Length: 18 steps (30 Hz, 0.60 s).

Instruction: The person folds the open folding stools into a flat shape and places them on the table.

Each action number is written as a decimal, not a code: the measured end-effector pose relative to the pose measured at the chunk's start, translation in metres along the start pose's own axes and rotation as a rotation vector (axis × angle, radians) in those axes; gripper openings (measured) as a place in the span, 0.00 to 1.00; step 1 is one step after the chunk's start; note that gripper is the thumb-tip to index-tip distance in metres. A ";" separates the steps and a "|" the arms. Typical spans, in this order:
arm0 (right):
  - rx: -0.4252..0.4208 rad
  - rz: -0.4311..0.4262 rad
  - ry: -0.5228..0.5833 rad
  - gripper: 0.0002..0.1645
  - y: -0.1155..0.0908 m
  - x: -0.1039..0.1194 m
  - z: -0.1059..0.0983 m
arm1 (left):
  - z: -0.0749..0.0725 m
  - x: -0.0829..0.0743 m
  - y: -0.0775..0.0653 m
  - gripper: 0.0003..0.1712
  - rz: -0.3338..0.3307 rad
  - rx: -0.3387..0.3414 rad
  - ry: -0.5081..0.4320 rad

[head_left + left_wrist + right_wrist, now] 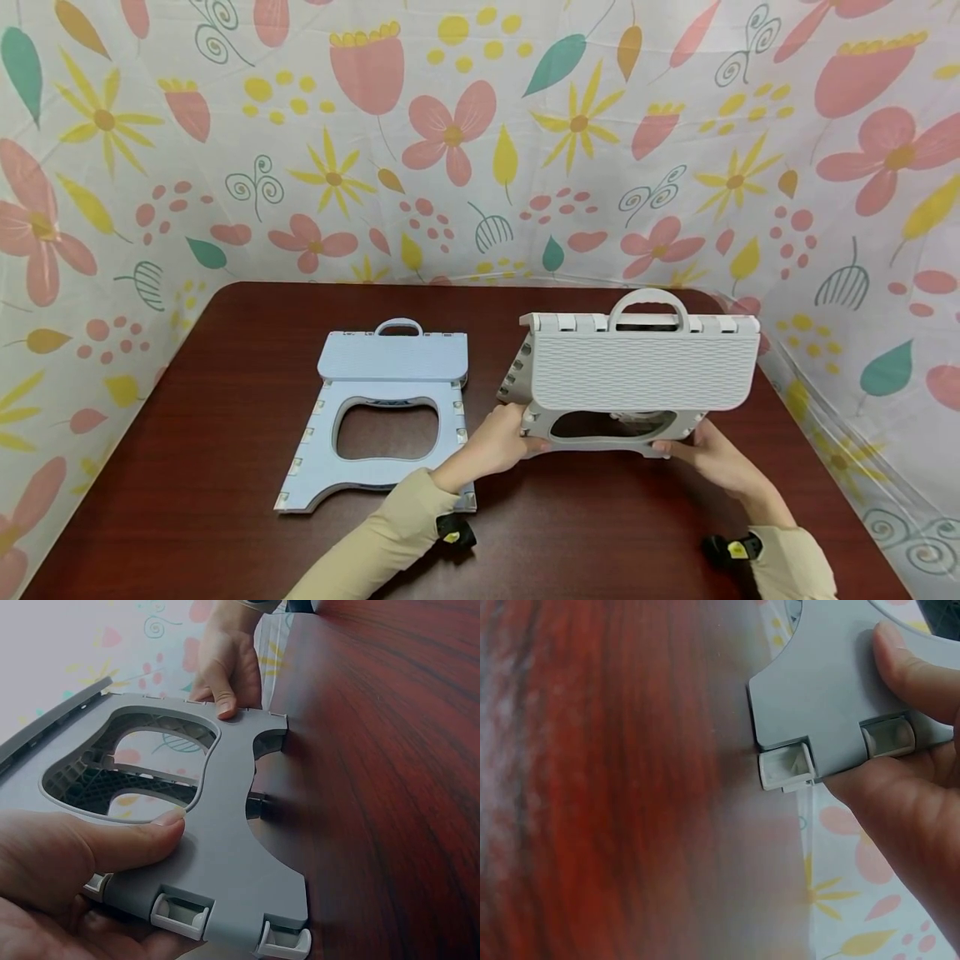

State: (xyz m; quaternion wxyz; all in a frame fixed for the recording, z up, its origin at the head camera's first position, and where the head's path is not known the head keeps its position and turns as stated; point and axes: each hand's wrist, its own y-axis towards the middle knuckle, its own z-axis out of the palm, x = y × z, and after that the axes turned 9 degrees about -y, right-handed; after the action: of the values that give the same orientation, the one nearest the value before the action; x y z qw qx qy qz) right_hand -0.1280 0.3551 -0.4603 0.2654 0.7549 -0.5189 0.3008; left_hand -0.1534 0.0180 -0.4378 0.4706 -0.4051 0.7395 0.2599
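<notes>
A: What is the left hand (pixel 491 446) doing?

B: Pinching a lower corner of the grey folding stool (pixel 645 367); its thumb lies flat on the leg panel, beside the oval opening, with fingers tucked under the edge.

A: And the right hand (pixel 708 462)?

B: Pinching the opposite edge the same way, thumb on the face, fingers behind. So the stool sits between the two hands, reaching away from them.

A: How does it stand?

B: Partly unfolded. Its ribbed panel and arched handle (pixel 649 300) are beyond the hands, and another panel slants out past the left hand. I can't tell whether its near edge touches the table (pixel 600 533).

A: Anything further out?

B: To the left of the left hand, a pale blue folding stool (pixel 393 357) lies flat, handle pointing away; the left forearm crosses over its near right corner. Past everything, ahead of both hands, hangs a flower-patterned sheet (pixel 465 208).

A: And the sleeves (pixel 382 537)?

B: Beige, behind each hand.
</notes>
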 end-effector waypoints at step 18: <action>-0.010 0.015 -0.030 0.37 0.001 0.001 0.000 | -0.001 0.001 0.002 0.16 0.008 0.003 0.003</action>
State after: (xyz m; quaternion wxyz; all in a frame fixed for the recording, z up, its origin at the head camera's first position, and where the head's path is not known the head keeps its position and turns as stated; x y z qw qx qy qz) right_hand -0.1290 0.3536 -0.4596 0.2593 0.7540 -0.5299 0.2889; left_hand -0.1559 0.0179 -0.4387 0.4691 -0.4018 0.7423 0.2598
